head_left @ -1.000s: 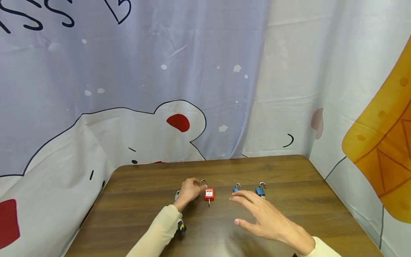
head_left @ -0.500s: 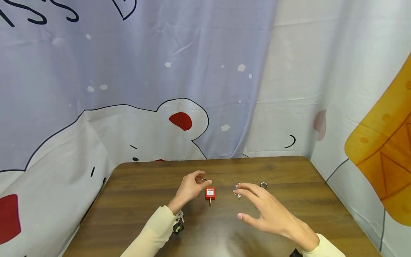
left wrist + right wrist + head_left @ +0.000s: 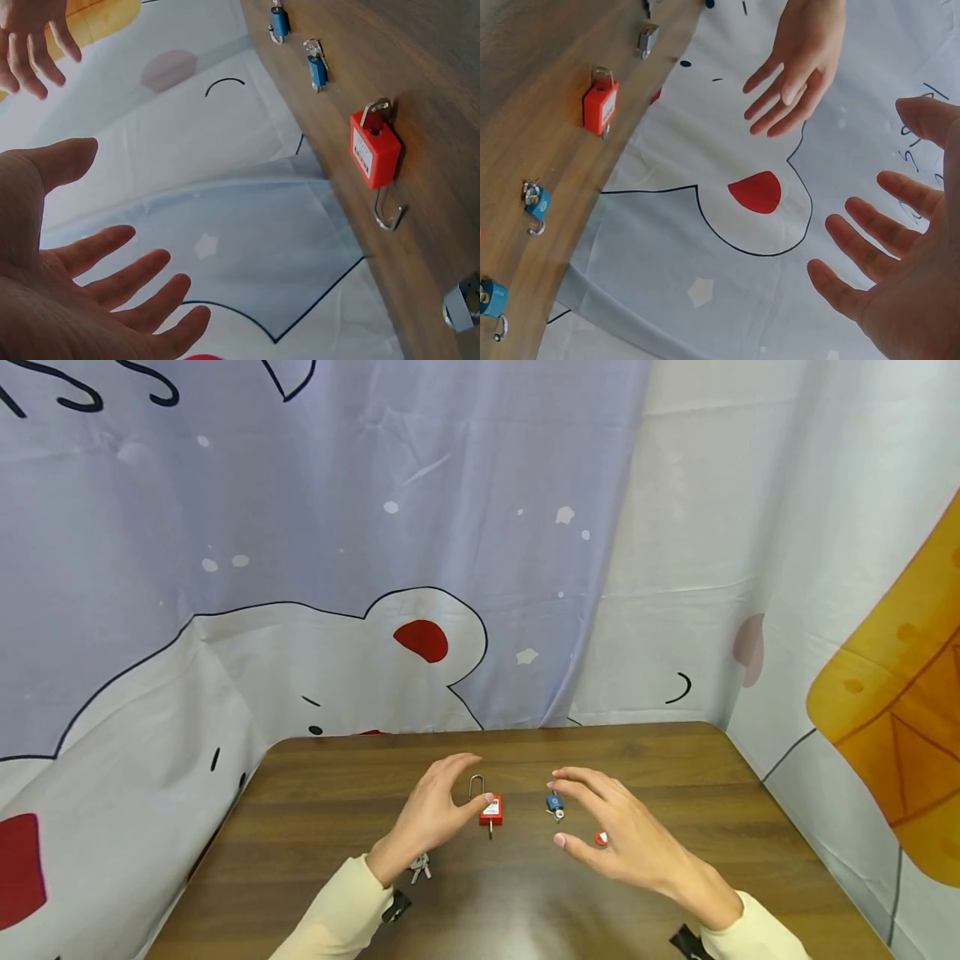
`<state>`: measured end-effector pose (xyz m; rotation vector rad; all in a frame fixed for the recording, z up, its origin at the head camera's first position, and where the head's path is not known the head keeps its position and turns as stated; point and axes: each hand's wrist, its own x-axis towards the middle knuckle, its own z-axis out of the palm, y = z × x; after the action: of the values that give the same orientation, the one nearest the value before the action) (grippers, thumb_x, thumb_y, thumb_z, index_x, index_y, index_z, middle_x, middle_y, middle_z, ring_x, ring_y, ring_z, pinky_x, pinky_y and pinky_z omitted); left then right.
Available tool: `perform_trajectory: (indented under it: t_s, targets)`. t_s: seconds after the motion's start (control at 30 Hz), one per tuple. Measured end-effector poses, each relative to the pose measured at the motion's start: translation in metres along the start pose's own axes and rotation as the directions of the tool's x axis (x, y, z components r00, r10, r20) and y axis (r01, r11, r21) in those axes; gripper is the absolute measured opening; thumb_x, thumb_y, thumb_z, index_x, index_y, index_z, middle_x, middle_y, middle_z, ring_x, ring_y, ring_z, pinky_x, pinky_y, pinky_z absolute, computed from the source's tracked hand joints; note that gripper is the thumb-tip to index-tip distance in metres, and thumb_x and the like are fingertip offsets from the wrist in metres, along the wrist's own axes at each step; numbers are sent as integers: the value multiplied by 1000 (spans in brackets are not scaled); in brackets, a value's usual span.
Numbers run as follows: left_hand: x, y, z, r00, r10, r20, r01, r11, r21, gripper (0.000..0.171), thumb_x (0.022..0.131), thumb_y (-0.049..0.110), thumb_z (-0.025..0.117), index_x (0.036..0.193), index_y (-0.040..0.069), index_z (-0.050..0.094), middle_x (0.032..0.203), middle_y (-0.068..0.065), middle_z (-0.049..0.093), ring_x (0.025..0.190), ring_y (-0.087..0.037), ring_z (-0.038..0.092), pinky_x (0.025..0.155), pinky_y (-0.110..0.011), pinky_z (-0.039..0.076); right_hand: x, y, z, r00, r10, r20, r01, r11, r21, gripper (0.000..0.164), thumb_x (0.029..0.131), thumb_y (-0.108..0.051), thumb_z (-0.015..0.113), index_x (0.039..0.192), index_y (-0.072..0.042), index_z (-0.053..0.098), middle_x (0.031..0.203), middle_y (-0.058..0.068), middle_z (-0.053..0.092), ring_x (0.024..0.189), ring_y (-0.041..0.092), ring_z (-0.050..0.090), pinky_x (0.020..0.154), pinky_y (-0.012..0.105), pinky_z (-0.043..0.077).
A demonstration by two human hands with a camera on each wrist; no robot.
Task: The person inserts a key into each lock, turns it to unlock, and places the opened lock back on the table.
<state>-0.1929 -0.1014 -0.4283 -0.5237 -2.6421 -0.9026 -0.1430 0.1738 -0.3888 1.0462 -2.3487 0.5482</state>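
Note:
My left hand (image 3: 431, 814) hovers above the table with its fingers relaxed and holds nothing. In the head view its thumb tip overlaps a red padlock (image 3: 492, 814), whose shackle is raised and which has a key in its bottom. My right hand (image 3: 630, 843) is also held up, fingers spread, nothing in its grasp. Just left of it lies a small blue padlock (image 3: 555, 802) with keys in it. A second blue padlock (image 3: 492, 297), hidden behind the right hand in the head view, shows in the right wrist view. A grey padlock (image 3: 649, 39) lies beyond the red one.
Silver keys (image 3: 420, 867) lie by the left wrist. A small red-and-white object (image 3: 602, 838), mostly covered by the right hand, lies on the brown wooden table (image 3: 337, 860). Printed curtains (image 3: 337, 527) hang behind the table and at its sides.
My left hand has drawn back from beside the red padlock, risen and opened wider. My right hand has shifted slightly upward, covering the right blue padlock. The padlocks have stayed put.

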Motion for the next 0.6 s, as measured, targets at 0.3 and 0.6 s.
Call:
perform_trajectory:
  t_s: [0.3, 0.6]
  targets:
    - [-17, -4, -19, 998, 41, -45, -40, 999, 35, 56, 81, 44, 68, 130, 22, 52, 137, 1, 51, 130, -20, 44, 105, -50, 36, 21, -2, 5, 995, 77, 59, -80, 996, 43, 55, 85, -44, 62, 135, -32, 43, 138, -8, 44, 125, 13, 46, 98, 42, 43]
    - [-26, -11, -38, 997, 34, -63, -30, 998, 60, 58, 84, 48, 63, 134, 23, 48, 141, 3, 46, 132, -22, 41, 104, -53, 35, 43, -3, 24, 988, 141, 64, -147, 985, 93, 47, 87, -43, 59, 130, -28, 47, 133, -8, 48, 124, 14, 47, 101, 42, 41]
